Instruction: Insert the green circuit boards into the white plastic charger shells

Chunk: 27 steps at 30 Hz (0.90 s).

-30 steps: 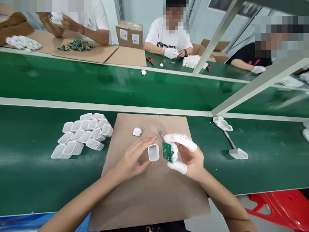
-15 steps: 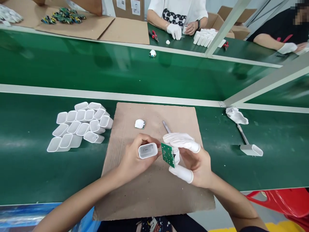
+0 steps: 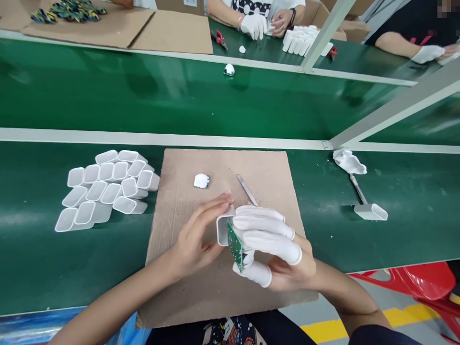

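Observation:
My left hand grips a small white plastic shell, its open end turned toward my right hand. My right hand, with white finger cots on several fingers, pinches a small green circuit board right at the shell's opening. Both hands hover over a brown cardboard sheet on the green table. A small white part and metal tweezers lie on the cardboard just beyond my hands.
A pile of several empty white shells lies left of the cardboard. To the right lie a crumpled white glove and a tool with one shell. A white part sits on the conveyor belt. Other people work across it.
My hands came together and nearer to me; the shell's opening now meets the circuit board, where before a gap lay between them. The camera tilted down.

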{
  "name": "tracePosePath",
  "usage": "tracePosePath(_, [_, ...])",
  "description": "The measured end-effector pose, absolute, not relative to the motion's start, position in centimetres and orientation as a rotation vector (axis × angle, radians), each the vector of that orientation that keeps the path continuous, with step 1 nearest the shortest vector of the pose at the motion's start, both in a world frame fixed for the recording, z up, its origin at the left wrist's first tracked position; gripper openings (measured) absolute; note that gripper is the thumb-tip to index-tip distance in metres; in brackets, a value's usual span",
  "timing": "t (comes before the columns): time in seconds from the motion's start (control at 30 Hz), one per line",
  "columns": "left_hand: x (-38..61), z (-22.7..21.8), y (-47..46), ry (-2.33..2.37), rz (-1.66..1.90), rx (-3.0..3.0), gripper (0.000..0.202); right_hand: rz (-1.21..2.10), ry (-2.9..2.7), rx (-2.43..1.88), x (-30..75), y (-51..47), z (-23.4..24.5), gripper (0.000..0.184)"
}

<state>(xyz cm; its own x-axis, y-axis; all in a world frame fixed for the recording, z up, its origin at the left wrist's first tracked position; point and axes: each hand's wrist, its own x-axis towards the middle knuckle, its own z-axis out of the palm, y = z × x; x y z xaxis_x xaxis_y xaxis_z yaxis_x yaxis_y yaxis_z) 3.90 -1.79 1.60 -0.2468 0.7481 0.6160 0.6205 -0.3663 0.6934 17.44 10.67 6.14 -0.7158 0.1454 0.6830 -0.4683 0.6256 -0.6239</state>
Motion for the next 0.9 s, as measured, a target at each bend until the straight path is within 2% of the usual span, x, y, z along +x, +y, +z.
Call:
tracePosePath(0.2, [4.0, 1.6, -1.8, 1.706, 1.678, 1.845, 0.065, 0.998, -2.126, 0.254, 17.4, 10.6, 5.6, 0.032])
tracePosePath(0.63, [3.8, 2.1, -2.0, 1.763, 1.593, 1.81, 0.068, 1.027, -2.102, 0.263, 17.1, 10.8, 5.2, 0.049])
tracePosePath(0.9, [4.0, 2.1, -1.9, 1.779, 1.562, 1.8, 0.071, 1.016, -2.099, 0.236, 16.9, 10.8, 4.9, 0.049])
